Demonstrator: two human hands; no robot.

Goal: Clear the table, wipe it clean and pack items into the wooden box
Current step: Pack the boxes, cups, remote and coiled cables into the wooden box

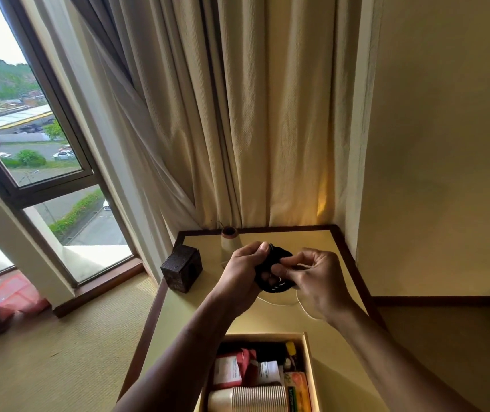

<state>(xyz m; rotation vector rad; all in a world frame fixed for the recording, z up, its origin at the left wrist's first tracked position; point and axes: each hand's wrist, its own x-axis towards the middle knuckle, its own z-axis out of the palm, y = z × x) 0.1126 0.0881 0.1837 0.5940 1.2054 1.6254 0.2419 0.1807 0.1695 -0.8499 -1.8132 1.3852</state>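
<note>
at 9 o'clock of the table (335, 263) a small dark cube (182, 270) of carved wood sits on the left edge, with a round hole in the face turned to me. at 11 o'clock a pale, cone-shaped vase (229, 240) with a dark rim stands by the curtain (237, 114), its foot hidden behind my left hand (245, 272).

that hand grips a black coiled bundle (275, 286) from the left, thumb on top. the bundle is held in the air over the middle of the table, its long axis running roughly 12 to 6, its flat side facing me. my fingers cover much of it, so i cannot tell whether it is cord or band; a few white glints show low on it. my right hand (312, 278) pinches its right side with curled fingertips. a thin pale string (276, 303) loops below, its ends lost behind my wrists.

at 6 o'clock the wooden box (264, 336) lies open, cut off by the frame, holding ribbed paper cups (255, 399) on their side, a red packet (231, 370) and an orange packet (297, 391).
</note>
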